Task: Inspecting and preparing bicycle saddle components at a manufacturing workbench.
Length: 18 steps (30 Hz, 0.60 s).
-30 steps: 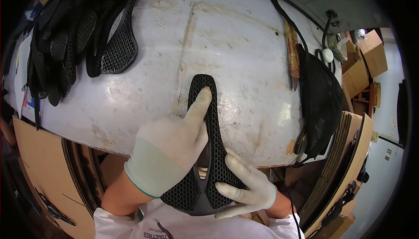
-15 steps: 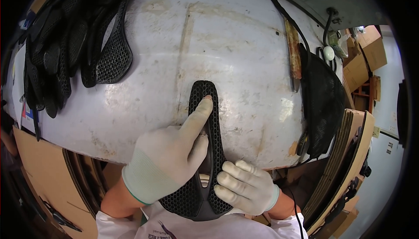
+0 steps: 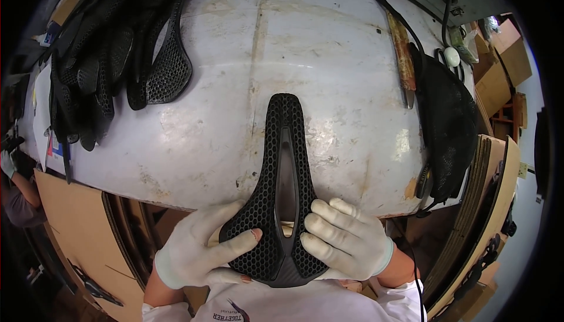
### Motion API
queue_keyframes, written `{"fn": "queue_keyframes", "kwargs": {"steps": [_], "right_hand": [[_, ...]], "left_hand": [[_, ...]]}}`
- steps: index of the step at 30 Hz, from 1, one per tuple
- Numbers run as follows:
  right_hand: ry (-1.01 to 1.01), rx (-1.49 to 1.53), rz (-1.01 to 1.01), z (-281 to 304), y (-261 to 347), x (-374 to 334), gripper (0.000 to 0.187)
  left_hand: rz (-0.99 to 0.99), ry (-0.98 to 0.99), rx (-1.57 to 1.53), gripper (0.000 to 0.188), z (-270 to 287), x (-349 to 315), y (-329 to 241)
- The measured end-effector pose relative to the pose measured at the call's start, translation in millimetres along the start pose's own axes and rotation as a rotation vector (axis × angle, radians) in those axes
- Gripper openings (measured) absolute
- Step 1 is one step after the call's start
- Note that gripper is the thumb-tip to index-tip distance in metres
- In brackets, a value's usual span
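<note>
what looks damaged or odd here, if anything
On the left hand, two fingertips poke bare from the otherwise covering white fabric glove; cut or worn, I can't tell. The whitish, smooth tabletop is stained brown, with a tan patch, perhaps chipped, near its front right edge. The black honeycomb-patterned saddle shows no obvious damage.

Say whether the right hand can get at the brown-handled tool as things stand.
Probably yes: only tabletop seems to lie between the right hand and the tool, with the black bag to its right. The hand would likely have to leave the saddle first.
</note>
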State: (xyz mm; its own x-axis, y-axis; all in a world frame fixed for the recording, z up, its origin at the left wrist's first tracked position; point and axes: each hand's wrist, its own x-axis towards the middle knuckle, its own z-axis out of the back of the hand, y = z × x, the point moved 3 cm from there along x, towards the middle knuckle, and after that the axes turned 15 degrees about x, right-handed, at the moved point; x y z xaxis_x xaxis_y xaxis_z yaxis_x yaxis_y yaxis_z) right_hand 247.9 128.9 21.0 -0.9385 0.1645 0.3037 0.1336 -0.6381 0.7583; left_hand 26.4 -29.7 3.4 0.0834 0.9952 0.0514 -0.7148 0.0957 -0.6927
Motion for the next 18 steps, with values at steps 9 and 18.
{"fn": "queue_keyframes", "kwargs": {"steps": [9, 18], "right_hand": [[-0.006, -0.029, 0.006, -6, 1, -1, 0.033], [-0.012, -0.055, -0.003, -5, 1, -1, 0.030]], "left_hand": [[0.117, -0.109, -0.211, 0.067, -6, -8, -5], [0.005, -0.022, 0.054, 0.066, 10, 1, -11]]}}
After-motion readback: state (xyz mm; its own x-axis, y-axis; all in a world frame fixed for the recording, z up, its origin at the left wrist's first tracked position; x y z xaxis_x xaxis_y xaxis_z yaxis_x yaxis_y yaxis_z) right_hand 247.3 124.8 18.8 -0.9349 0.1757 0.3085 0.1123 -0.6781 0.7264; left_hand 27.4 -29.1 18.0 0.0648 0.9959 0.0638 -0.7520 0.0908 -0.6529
